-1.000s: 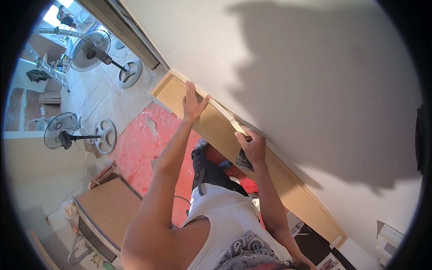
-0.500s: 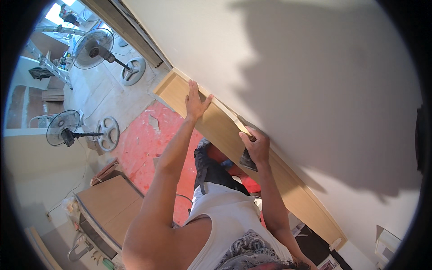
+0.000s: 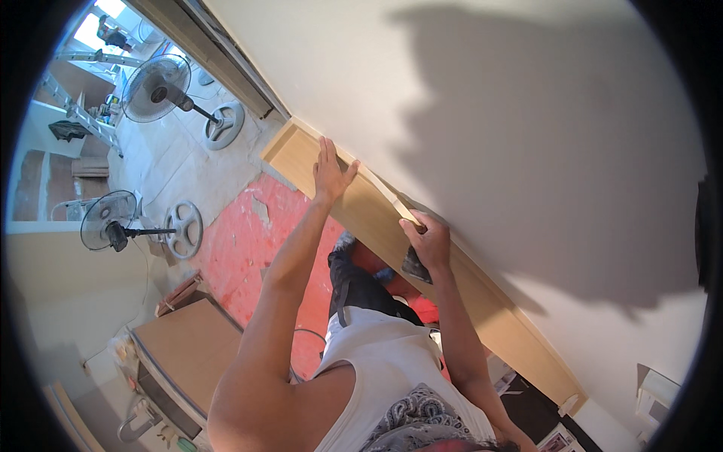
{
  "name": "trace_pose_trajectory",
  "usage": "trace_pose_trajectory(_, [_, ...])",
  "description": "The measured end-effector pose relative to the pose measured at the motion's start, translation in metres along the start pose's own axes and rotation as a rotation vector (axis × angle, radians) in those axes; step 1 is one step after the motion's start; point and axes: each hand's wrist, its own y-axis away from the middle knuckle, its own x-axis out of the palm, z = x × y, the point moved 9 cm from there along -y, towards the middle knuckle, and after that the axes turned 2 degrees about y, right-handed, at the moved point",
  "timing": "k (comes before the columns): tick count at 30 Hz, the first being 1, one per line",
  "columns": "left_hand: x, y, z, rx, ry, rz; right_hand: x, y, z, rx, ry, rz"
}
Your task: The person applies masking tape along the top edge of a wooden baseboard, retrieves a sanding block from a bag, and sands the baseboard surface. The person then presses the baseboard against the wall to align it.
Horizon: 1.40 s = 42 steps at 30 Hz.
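Observation:
A long light-wood board (image 3: pixel 482 301) runs along the pale wall (image 3: pixel 489 113), slanting from upper left to lower right. My left hand (image 3: pixel 331 167) lies flat on the board's upper end with its fingers spread. Further down the board, my right hand (image 3: pixel 431 239) presses against its wall-side edge and grips a small dark grey pad (image 3: pixel 414 267). A thin pale strip (image 3: pixel 398 206) sticks out along the edge just above that hand. My arms reach up from the lower edge, over my white sleeveless top (image 3: pixel 384 377).
Two standing fans stand on the floor at left, one at the top (image 3: pixel 154 87) and one lower (image 3: pixel 109 226). Red floor covering (image 3: pixel 252 248) lies below the board. A brown wooden cabinet (image 3: pixel 188 350) sits at lower left. A ladder (image 3: pixel 71 105) stands at far left.
My right hand has crept slightly down the board's edge and the left hand has shifted a little. Both stay on the board.

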Motion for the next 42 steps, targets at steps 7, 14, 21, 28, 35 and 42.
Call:
trace_pose_trajectory(7, [0.014, 0.043, -0.037, 0.102, -0.014, 0.049, 0.006, 0.000, 0.003, -0.058, 0.069, -0.011])
trace_pose_trajectory(14, [0.024, 0.041, -0.032, 0.023, 0.098, 0.033, 0.012, 0.004, 0.018, -0.125, 0.072, 0.026])
trace_pose_trajectory(21, [0.032, 0.039, -0.021, 0.028, 0.175, 0.068, 0.006, 0.014, 0.030, -0.088, 0.100, 0.017])
trace_pose_trajectory(28, [0.031, 0.041, -0.031, -0.006, 0.075, 0.069, 0.000, 0.012, 0.015, -0.073, 0.101, -0.041])
trace_pose_trajectory(35, [0.030, 0.045, -0.039, -0.072, 0.000, 0.026, 0.001, 0.010, 0.008, -0.049, 0.120, -0.064])
trace_pose_trajectory(42, [0.032, 0.045, -0.039, -0.064, 0.002, 0.027, 0.000, 0.006, 0.006, -0.075, 0.074, -0.104])
